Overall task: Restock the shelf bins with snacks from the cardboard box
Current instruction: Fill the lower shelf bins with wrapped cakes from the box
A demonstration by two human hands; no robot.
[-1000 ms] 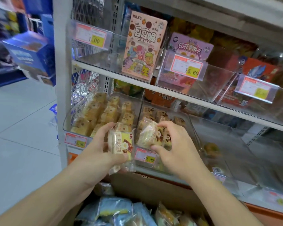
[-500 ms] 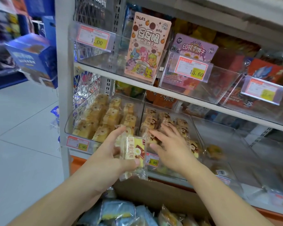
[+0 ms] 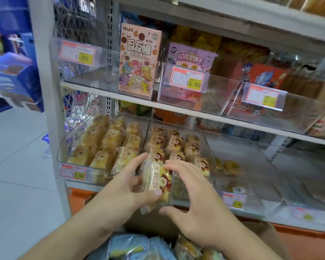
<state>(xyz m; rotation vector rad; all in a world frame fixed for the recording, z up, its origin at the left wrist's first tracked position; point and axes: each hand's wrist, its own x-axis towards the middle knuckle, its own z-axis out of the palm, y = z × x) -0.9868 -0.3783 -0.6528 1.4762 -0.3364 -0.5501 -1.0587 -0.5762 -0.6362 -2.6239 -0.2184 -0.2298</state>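
A: Starting at the far left, we see a blue carton (image 3: pixel 9 76) out in the aisle, then the grey upright (image 3: pixel 45 91) of the shelf unit.

B: Next to it, we find the left bin (image 3: pixel 64 158), clear plastic, packed with rows of yellow wrapped cakes (image 3: pixel 105 141). An orange price tag (image 3: pixel 73 172) sits on its front.

A: Then our left hand (image 3: pixel 126 186). We hold a wrapped snack (image 3: pixel 158 182) there, thumb across its lower front and fingers curled behind it, right at the front lip of the middle bin (image 3: pixel 208 152).

B: That bin already holds brown-and-yellow packs (image 3: pixel 174 145) of the same kind. Our right hand (image 3: pixel 193 201) is just beside the snack, fingers spread and slightly bent, fingertips at its right edge. Whether they actually grip it, we cannot tell.

A: Below our wrists, the cardboard box (image 3: pixel 261 233) shows more wrapped snacks (image 3: pixel 128 246).

B: Further right, we see a nearly bare clear bin (image 3: pixel 251 166). Above, the upper shelf carries a pink cartoon box (image 3: pixel 139 61) and a purple packet (image 3: pixel 190 57).
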